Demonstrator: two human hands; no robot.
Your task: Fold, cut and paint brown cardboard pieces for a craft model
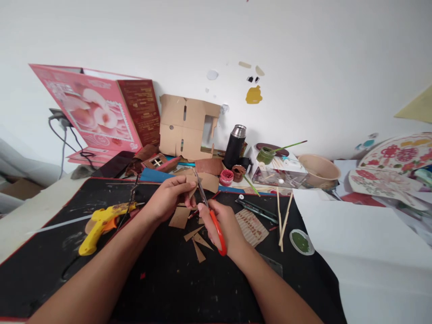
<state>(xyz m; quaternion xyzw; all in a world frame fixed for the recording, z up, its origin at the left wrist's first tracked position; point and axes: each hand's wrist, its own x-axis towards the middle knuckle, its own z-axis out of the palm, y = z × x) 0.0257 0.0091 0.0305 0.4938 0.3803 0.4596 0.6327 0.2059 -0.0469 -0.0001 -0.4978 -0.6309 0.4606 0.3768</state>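
My left hand [172,196] is closed on a small piece of brown cardboard [193,192], pinched at the fingertips and partly hidden by them. In my right hand [227,225] is a pair of scissors [218,231] with red-orange handles, the blades pointing up and away beside that cardboard piece. Whether the blades touch it I cannot tell. Several thin cardboard triangles [199,249] lie on the black mat [162,283] below my hands. A squarish cardboard piece [179,218] rests just under my left hand.
A yellow glue gun [104,221] lies at left. Corrugated cardboard [252,225], a utility knife [258,209], wooden sticks [285,220] and a green paint lid [301,242] are at right. Behind stand a black thermos [235,146], paint jars [226,177], a cardboard sheet [175,128] and a pink box [97,108].
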